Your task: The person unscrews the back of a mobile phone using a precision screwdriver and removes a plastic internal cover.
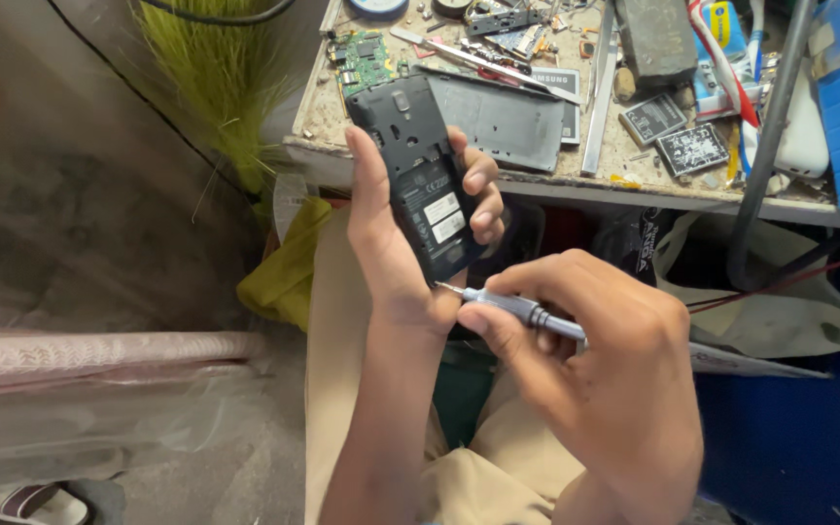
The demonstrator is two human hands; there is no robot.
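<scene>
Held in the air just off the near edge of the cluttered, dusty worktop [537, 185], the black plastic phone body with its back cover off [420, 175] could slip, since the left hand [391, 243] closes its grip only along the 2 long sides. The right hand [595, 369] is closed tight on the slim grey metal screwdriver [517, 308]; its tip sits at the phone's lower end, where it could skid into the left palm.

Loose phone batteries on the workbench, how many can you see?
2: one battery beside the grey block, another battery just right of it near the bench edge. Clutter may hide more.
</scene>
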